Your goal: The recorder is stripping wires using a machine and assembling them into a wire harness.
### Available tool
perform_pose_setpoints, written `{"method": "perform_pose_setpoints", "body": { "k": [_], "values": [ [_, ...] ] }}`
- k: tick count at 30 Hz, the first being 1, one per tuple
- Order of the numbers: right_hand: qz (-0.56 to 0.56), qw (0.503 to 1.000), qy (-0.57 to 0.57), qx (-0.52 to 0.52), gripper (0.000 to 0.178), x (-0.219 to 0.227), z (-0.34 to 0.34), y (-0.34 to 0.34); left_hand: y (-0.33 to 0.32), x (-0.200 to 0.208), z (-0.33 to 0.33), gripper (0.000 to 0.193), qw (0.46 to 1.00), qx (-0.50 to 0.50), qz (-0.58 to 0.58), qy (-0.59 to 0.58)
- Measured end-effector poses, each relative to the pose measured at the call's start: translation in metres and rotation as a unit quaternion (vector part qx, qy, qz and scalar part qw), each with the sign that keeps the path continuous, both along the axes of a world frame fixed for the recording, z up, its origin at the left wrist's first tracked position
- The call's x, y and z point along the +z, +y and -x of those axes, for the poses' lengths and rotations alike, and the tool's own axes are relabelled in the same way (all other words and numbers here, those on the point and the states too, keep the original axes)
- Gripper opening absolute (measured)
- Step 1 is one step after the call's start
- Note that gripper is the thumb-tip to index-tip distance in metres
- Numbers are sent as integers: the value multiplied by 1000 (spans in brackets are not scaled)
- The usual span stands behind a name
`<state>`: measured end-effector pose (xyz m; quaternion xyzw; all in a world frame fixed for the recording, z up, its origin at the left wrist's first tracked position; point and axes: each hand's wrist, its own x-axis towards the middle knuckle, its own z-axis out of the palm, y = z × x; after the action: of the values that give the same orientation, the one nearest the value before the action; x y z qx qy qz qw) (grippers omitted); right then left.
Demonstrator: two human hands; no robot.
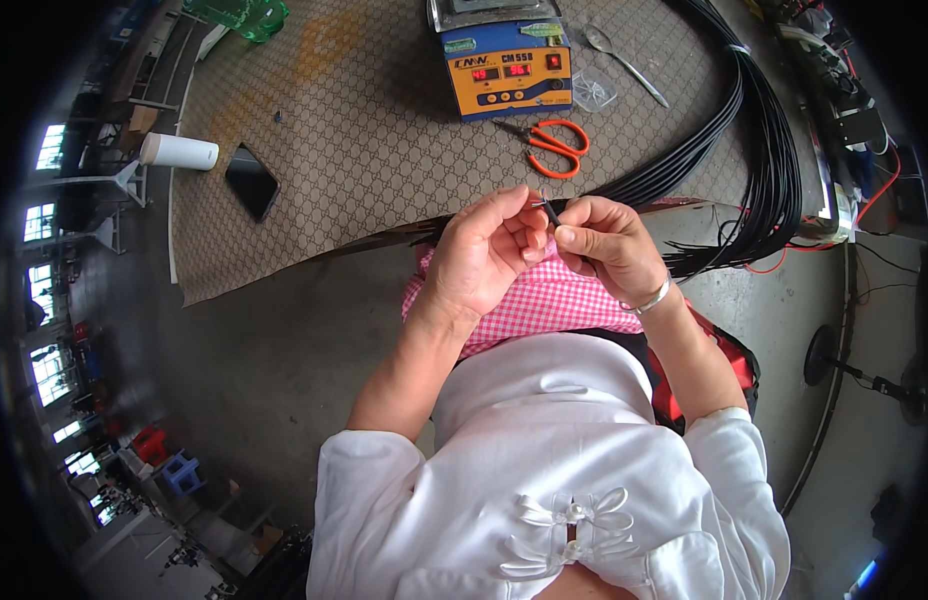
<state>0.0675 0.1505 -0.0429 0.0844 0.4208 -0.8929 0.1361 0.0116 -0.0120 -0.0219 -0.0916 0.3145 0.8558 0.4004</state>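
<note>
Just in front of the table edge, my right hand (612, 248) pinches a black cable (553, 213) between thumb and fingers, close to its end. Thin bare-looking wires stick out of that end. The thumb and forefinger of my left hand (484, 245) close on these wires, with the other fingers curled loosely. A thick bundle of black cables (769, 150) curves over the table's right side, and its ends hang past the edge. Scissors with orange handles (559, 147) lie on the table just beyond my hands.
Farther back stands a blue and orange electric box (509, 70) with red digits and a metal top. Beside it are a spoon (626, 65) and a small clear bag (593, 90). A phone (251, 183), a white cup (179, 152) and a green bottle (246, 14) occupy the left.
</note>
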Motion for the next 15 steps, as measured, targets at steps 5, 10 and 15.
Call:
{"method": "perform_pose_setpoints", "body": {
  "k": [5,10,15],
  "values": [
    [-55,998,12,9,9,5,-1,2,-2,1,3,21,1000,-17,5,18],
    [-112,992,43,29,13,6,-2,5,-6,-5,5,21,998,-49,-17,28],
    [-39,998,28,47,17,-2,-3,5,-4,-2,4,21,998,-50,-33,9]
  ]
}}
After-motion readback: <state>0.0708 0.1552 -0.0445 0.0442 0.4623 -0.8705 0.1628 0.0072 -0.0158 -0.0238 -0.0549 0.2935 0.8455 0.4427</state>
